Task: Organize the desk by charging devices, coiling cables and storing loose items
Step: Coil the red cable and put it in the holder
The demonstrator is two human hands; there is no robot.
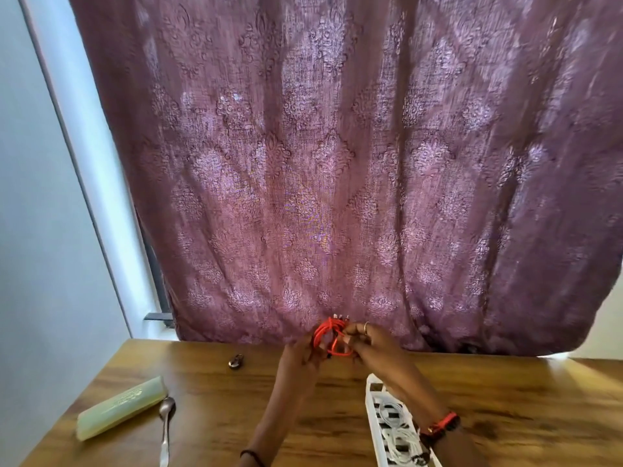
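the white power strip (374,419) is lying on the wooden desk (215,392) as the landmark, its long axis running from the near edge away toward the curtain (337,163); white cables (394,423) are sitting coiled on top of it, and the right forearm is crossing over its near end, hiding part of it; beyond the strip's far end and a little to its left, both hands are holding a red cable (328,337) above the desk, in front of the curtain's hem; the cable is gathered into loops standing roughly upright, with pale connector tips (340,316) pointing up and away; the left hand (298,353) is curling its fingers closed around the left side of the loops; the right hand (369,343), wearing a ring (366,326), is pinching the right side of the coil with narrow fingers; well left of the strip, a spoon (166,426) is lying with its bowl away from the camera, and just beyond it a pale yellow-green case (119,411) is lying slanted; a small dark object (236,361), too small to identify, is resting farther back, left of the hands.
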